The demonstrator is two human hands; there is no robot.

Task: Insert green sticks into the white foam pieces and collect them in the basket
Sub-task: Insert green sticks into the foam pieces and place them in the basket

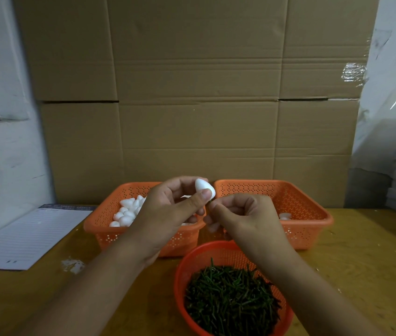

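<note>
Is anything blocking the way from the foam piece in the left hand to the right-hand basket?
Nothing visible does. The foam piece sits just left of the right basket, whose top is open; only the right hand hovers near its front-left corner.

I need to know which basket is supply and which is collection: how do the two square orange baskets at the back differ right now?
The left basket holds a heap of white foam pieces; the right basket shows only a piece or two near its front wall. The left hand hides much of the left basket's inside, while the right basket's is largely in view. Both are orange, perforated and rectangular, set side by side.
</note>
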